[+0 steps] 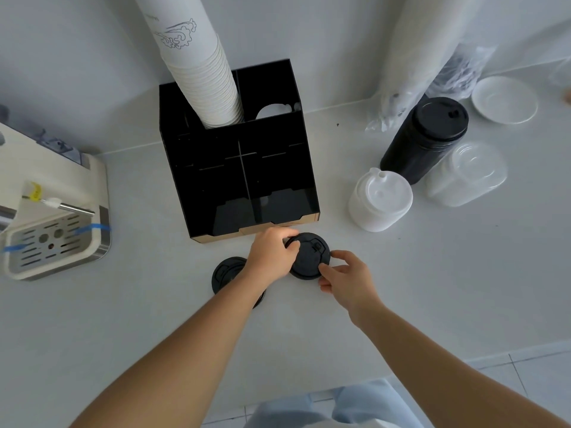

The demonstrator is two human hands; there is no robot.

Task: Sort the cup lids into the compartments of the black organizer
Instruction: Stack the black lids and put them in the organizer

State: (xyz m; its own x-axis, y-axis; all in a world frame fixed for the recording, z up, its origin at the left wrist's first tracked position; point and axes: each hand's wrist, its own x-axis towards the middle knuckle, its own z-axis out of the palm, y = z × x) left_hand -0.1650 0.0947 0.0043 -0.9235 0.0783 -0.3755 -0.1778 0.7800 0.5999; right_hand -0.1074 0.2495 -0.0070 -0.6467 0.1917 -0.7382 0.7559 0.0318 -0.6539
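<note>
Lids [310,256] could be slipping: I'm pinching the black stack in both hands' grip, left hand [272,253] and right hand [346,278], near the organizer [247,168].

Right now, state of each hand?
Left hand: fingers closed on the black lid stack, far-left edge.
Right hand: fingers closed on the same stack, near-right edge.

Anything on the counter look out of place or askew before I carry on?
Mostly fine. The tall paper cup stack in the black organizer leans left rather than standing straight. A crumpled plastic sleeve lies behind the black lid stack. Nothing looks spilled or broken.
</note>
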